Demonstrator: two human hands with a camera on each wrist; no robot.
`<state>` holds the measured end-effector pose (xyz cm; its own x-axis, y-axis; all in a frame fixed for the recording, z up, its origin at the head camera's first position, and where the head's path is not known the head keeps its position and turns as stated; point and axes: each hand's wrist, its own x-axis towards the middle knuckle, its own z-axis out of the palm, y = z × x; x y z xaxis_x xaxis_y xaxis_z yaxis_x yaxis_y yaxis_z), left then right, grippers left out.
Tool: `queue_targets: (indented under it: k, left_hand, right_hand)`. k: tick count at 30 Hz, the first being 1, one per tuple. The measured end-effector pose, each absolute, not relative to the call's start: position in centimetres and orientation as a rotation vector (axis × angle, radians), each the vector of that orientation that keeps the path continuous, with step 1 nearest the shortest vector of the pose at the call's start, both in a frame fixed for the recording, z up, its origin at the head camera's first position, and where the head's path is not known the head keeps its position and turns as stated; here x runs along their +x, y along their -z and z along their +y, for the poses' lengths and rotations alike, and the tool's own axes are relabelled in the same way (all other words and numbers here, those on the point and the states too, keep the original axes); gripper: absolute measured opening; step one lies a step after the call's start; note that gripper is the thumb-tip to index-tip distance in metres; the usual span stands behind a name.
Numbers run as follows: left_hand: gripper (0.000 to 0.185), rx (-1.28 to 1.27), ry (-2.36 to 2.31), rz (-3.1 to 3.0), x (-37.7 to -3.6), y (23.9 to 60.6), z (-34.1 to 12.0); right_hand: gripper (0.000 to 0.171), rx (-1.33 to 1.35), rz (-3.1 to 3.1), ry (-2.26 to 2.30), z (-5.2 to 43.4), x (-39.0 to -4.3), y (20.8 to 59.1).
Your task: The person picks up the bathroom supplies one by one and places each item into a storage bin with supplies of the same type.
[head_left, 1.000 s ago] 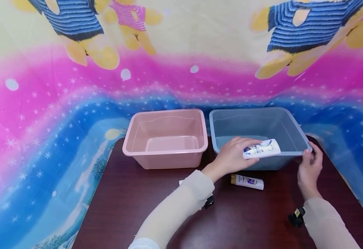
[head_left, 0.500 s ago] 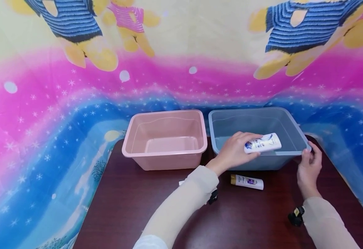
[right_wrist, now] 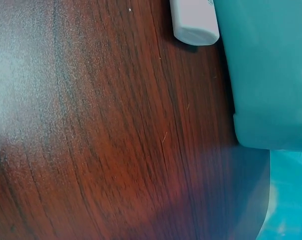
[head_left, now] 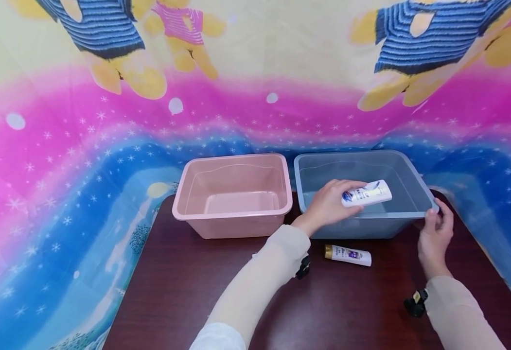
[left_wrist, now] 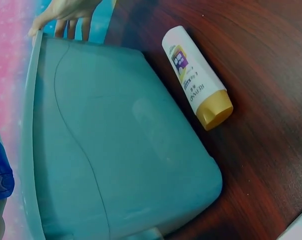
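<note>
My left hand (head_left: 335, 201) grips a white bottle (head_left: 366, 193) with a blue label and holds it lying sideways above the inside of the blue-grey bin (head_left: 406, 167). My right hand (head_left: 435, 224) holds the bin's near right corner, fingers curled over the rim (left_wrist: 37, 100). A second white bottle with a gold cap (head_left: 348, 254) lies on the dark wooden table (head_left: 194, 291) just in front of the bin, also seen in the left wrist view (left_wrist: 196, 77). The right wrist view shows only one white end of that bottle (right_wrist: 193, 20) beside the bin wall (right_wrist: 271, 75).
An empty pink bin (head_left: 233, 194) stands to the left of the blue-grey one, almost touching it. A small white item (head_left: 254, 255) peeks out beneath my left forearm. A colourful cartoon cloth (head_left: 62, 146) hangs behind and around the table.
My left hand has carried the white bottle up and away from me, from over the bin's near rim to above its inside. The right hand has stayed on the corner.
</note>
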<state>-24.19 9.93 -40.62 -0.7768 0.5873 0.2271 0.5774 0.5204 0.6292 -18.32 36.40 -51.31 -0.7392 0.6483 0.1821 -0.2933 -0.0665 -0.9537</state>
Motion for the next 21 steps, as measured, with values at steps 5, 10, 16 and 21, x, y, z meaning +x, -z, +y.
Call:
queue_targets:
  k: [5, 10, 16, 21]
  left_hand:
    - [0.059, 1.018, -1.109, 2.709, -24.9, 40.7, 10.0]
    - [0.057, 0.988, -1.122, 2.703, -25.4, 41.0, 9.9]
    - [0.055, 0.937, -1.188, 2.667, -26.1, 41.6, 9.6]
    - [0.056, 0.914, -1.197, 2.67, -26.7, 42.1, 9.1]
  right_hand:
    - [0.04, -0.385, -1.568, -1.874, 36.5, -18.3, 51.3]
    - [0.039, -0.356, -1.542, -1.867, 36.7, -18.3, 51.5]
    - [0.039, -0.375, -1.535, -1.873, 36.7, -18.4, 51.6]
    - [0.039, -0.398, -1.566, -1.857, 36.5, -18.3, 51.5]
